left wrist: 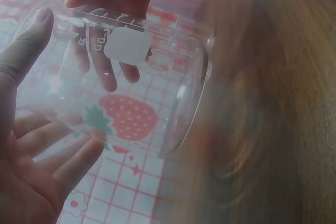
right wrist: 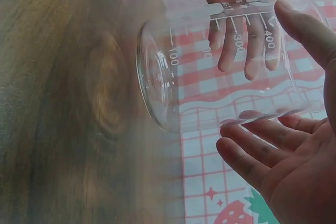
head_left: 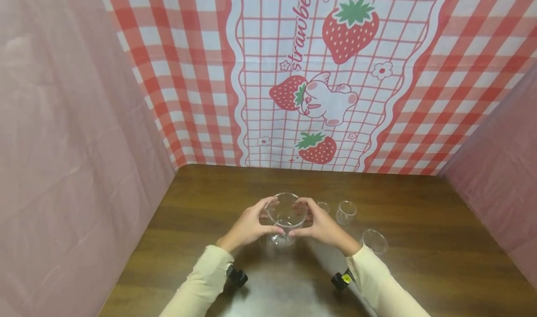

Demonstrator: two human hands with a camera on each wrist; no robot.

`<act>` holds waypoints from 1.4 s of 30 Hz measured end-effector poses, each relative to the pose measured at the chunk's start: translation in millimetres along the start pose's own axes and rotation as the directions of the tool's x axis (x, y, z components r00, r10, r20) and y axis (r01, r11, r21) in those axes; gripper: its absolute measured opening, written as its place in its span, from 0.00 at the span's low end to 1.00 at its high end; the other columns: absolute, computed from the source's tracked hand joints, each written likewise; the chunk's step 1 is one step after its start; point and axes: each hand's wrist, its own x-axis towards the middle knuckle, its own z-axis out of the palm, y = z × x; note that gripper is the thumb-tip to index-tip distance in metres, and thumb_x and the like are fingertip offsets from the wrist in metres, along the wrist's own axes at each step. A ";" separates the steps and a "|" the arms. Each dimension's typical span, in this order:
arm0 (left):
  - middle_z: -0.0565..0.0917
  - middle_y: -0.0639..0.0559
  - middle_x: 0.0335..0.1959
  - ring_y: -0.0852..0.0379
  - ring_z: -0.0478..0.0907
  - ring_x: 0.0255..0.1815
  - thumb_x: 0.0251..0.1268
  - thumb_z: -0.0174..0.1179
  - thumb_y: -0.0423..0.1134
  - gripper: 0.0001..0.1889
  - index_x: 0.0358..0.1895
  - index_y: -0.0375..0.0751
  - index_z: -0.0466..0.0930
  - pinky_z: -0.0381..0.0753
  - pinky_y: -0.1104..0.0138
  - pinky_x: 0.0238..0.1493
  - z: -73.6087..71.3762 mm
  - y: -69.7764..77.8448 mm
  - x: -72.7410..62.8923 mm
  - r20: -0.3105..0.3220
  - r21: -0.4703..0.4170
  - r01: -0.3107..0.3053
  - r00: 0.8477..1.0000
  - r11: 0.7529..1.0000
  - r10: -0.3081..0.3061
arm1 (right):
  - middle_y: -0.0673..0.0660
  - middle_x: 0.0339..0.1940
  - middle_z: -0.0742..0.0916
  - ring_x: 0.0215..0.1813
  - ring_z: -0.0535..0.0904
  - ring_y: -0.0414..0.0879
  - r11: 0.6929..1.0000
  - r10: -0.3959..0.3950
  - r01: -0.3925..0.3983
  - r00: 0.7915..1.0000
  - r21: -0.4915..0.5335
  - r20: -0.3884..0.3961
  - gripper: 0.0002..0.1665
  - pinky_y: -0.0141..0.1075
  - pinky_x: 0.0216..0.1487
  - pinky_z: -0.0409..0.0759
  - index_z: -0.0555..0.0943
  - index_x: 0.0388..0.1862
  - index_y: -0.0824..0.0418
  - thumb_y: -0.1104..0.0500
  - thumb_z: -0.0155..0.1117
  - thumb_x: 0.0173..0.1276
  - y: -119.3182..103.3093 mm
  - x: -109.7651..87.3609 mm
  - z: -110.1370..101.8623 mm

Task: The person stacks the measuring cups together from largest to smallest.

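A large clear glass beaker [head_left: 286, 218] is held upright between both hands in the head view. My left hand [head_left: 251, 222] grips its left side, thumb across the front and fingers behind. On the opposite side my right hand [head_left: 322, 224] grips it the same way, the two thumb tips close together. White graduation marks and numbers show on the beaker [right wrist: 236, 40] in the right wrist view, and a blank white patch in the left wrist view. Its base hangs a little above the wooden table, which mirrors it.
To the right of the hands stands a small glass beaker [head_left: 346, 213], with another small glass vessel [head_left: 323, 207] partly behind the right hand. Nearer the right forearm is a wider round glass piece [head_left: 375, 241]. A strawberry-patterned cloth [head_left: 201, 98] hangs along the table's [head_left: 201, 191] back edge.
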 end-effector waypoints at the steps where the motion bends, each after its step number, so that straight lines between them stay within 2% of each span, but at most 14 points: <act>1: 0.76 0.43 0.66 0.45 0.80 0.59 0.47 0.75 0.45 0.44 0.70 0.40 0.65 0.81 0.58 0.60 0.6 0.7 -1.2 0.000 0.002 -0.003 1.000 1.000 0.003 | 0.69 0.58 0.78 0.55 0.81 0.62 1.000 -0.003 0.003 1.000 0.006 0.005 0.47 0.41 0.54 0.85 0.65 0.63 0.69 0.58 0.80 0.49 -0.1 -1.4 0.4; 5: 0.77 0.42 0.65 0.45 0.79 0.59 0.48 0.76 0.44 0.44 0.69 0.38 0.65 0.81 0.58 0.60 2.6 4.1 -5.4 0.006 -0.002 -0.015 1.000 1.000 0.015 | 0.69 0.59 0.79 0.55 0.81 0.61 1.000 -0.017 0.017 1.000 -0.005 -0.001 0.49 0.38 0.53 0.85 0.64 0.65 0.70 0.58 0.81 0.49 -1.3 -8.1 1.3; 10: 0.76 0.44 0.66 0.48 0.77 0.62 0.48 0.76 0.44 0.44 0.70 0.39 0.65 0.81 0.60 0.60 5.1 10.7 -3.9 0.019 -0.012 -0.041 0.999 0.999 0.041 | 0.70 0.59 0.80 0.54 0.80 0.61 0.998 -0.049 0.048 0.998 -0.038 -0.033 0.51 0.33 0.49 0.85 0.65 0.69 0.69 0.58 0.80 0.49 -3.8 -15.5 -2.1; 18: 0.76 0.45 0.67 0.49 0.77 0.63 0.48 0.75 0.46 0.45 0.71 0.40 0.63 0.80 0.61 0.62 7.7 21.6 -2.7 0.045 -0.010 -0.052 0.998 0.999 0.052 | 0.69 0.58 0.80 0.54 0.80 0.61 0.997 -0.052 0.049 0.997 -0.054 -0.056 0.53 0.33 0.48 0.86 0.64 0.70 0.69 0.57 0.81 0.48 -9.4 -23.6 -8.9; 28: 0.75 0.43 0.66 0.48 0.78 0.62 0.46 0.76 0.45 0.45 0.70 0.40 0.64 0.80 0.64 0.61 19.1 21.5 -7.1 0.076 -0.007 -0.052 0.996 0.999 0.052 | 0.69 0.58 0.80 0.52 0.81 0.60 0.998 -0.023 0.021 0.999 -0.055 -0.043 0.54 0.36 0.46 0.87 0.65 0.69 0.69 0.57 0.82 0.45 -7.5 -36.7 -9.9; 35: 0.75 0.44 0.67 0.48 0.80 0.60 0.46 0.76 0.46 0.45 0.69 0.40 0.64 0.81 0.65 0.60 27.1 21.8 -8.8 0.108 -0.004 -0.035 0.994 0.999 0.035 | 0.69 0.57 0.80 0.48 0.82 0.59 0.999 0.006 -0.007 0.999 -0.047 -0.035 0.53 0.30 0.44 0.86 0.66 0.68 0.70 0.55 0.82 0.46 -1.0 -47.3 -9.3; 42: 0.75 0.43 0.67 0.47 0.78 0.61 0.47 0.76 0.47 0.45 0.70 0.40 0.64 0.80 0.65 0.60 33.2 20.4 -9.6 0.126 -0.012 -0.023 0.992 1.000 0.024 | 0.67 0.55 0.82 0.49 0.81 0.59 0.997 -0.023 0.020 0.998 -0.068 -0.051 0.52 0.38 0.44 0.88 0.67 0.66 0.70 0.55 0.82 0.44 5.9 -51.9 -9.0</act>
